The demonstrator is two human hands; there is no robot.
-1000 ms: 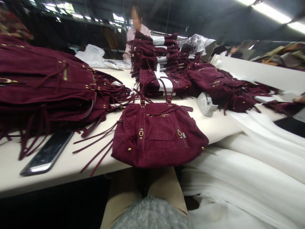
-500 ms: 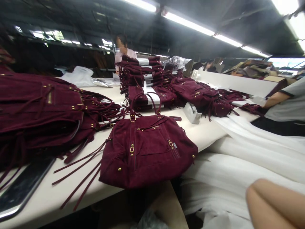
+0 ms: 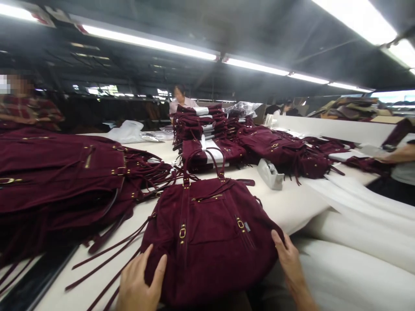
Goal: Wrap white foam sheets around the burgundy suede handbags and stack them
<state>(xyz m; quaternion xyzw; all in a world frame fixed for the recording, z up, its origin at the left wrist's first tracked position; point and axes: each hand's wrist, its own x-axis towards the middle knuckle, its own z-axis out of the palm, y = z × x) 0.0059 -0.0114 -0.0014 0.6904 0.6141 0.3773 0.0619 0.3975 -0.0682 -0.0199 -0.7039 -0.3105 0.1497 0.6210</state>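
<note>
The maroon handbag [image 3: 210, 233] lies between the left hand [image 3: 139, 278] and right hand [image 3: 290, 259], its long axis running across from one grip to the other, handles pointing away. Its near edge reaches the surface [image 3: 292, 209] edge. Bare surface lies beyond the right grip, up to a tape dispenser [image 3: 271, 175]; fringe straps and stacked bags [image 3: 65, 172] crowd the space beyond the left. The left hand is spread, thumb apart from fingers, on the near corner; the right, fingers raised, touches the opposite side, thumb and fingers slightly apart.

Two hands [image 3: 139, 278], one phone [image 3: 45, 276], one tape dispenser [image 3: 270, 174], at least four people [image 3: 30, 103], eight bags [image 3: 210, 242].
</note>
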